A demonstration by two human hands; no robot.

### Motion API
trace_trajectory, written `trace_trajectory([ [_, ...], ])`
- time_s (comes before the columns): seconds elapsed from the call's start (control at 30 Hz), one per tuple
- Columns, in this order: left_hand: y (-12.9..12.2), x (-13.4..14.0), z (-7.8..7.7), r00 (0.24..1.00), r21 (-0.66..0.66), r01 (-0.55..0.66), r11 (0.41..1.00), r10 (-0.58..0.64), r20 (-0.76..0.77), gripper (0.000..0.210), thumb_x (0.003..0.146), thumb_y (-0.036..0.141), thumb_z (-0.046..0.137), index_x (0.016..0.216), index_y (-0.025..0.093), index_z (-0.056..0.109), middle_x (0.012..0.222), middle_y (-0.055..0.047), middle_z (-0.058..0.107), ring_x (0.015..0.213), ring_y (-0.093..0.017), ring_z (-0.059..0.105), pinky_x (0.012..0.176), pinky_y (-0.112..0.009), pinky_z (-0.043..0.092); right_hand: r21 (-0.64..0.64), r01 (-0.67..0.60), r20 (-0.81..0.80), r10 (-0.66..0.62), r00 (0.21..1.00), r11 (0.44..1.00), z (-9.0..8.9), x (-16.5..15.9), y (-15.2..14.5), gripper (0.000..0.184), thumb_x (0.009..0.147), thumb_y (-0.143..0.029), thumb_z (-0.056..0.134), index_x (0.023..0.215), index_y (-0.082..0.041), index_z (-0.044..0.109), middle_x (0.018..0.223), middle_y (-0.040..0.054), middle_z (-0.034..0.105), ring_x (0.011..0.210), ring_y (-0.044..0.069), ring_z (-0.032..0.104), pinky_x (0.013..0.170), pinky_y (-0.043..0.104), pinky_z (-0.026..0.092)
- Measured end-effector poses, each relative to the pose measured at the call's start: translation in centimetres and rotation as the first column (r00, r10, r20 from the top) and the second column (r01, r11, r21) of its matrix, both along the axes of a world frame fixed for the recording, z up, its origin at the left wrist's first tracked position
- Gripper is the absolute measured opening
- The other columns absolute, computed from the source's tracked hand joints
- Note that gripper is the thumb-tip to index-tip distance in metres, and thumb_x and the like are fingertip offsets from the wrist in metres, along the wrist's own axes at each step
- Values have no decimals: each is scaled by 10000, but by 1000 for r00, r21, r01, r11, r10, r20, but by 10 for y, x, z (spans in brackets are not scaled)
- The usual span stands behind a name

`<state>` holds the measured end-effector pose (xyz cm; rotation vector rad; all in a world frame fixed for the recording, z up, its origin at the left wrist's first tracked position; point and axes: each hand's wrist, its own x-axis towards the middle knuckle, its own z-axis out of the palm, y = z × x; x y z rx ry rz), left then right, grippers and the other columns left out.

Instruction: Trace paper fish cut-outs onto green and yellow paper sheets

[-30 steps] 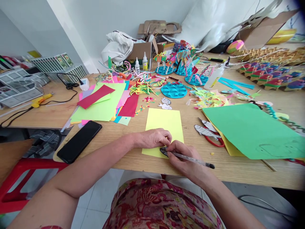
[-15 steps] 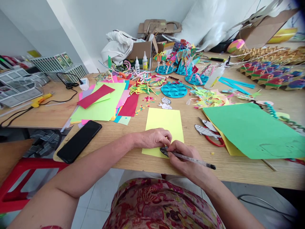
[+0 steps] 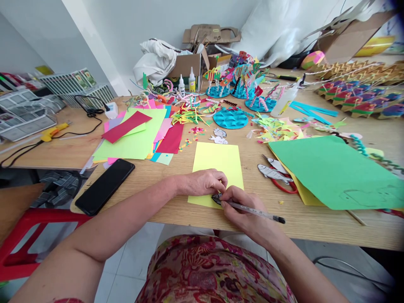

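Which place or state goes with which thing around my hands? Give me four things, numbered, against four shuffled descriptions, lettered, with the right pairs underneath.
1. Pen
2. Black phone
3. Red-handled scissors
4. Pale yellow sheet

A. Partly covered by paper fish
B. In the right hand
C. Under the left hand
D. Left of both hands

Pairs: 1-B, 2-D, 3-A, 4-C

Legible text: none
Small bottles (image 3: 192, 82): printed labels, too small to read
Squeeze bottle (image 3: 285, 102): label print blurred
Pen (image 3: 252, 209): barrel markings, illegible
Bench (image 3: 151, 170), beside phone (image 3: 105, 187): dark marks, cannot be made out
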<state>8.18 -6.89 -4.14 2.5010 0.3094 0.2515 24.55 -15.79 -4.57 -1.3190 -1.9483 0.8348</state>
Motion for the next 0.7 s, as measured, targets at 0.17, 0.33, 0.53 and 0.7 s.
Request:
trace_trajectory([
  [0.17,1,2,-2,1000,30,21,999,-22,15,218,847,53,496,724,143,652,864,-61,588,828,-138,513,806,-242,405,5,38,-28,-38,999,999,1,0,0,79,720,-198,481,645,-199,506,484,-56,461,418,82,362,422,202,281],
  [0.33,1,2,-2,1000,27,13,1000,-14,12,222,841,51,498,706,146,646,856,-58,584,817,-138,512,797,-243,408,28,32,-9,-31,999,999,0,-1,1,74,721,-195,480,651,-201,505,490,-56,465,431,86,375,437,204,291],
  [0.53,1,1,-3,999,-6,12,1000,-12,32,222,848,52,487,709,136,638,895,-78,583,857,-146,526,818,-251,415,19,19,-7,-19,1000,1000,-3,-1,0,70,712,-182,470,651,-201,498,492,-58,460,428,84,371,440,204,294],
  [0.7,-1,0,0,1000,-21,-6,1000,6,9,219,847,54,491,712,139,642,920,-83,576,885,-152,524,834,-256,415,8,-3,-12,3,1000,1000,-2,-2,0,70,722,-184,465,665,-200,503,503,-57,467,439,87,384,453,207,303],
])
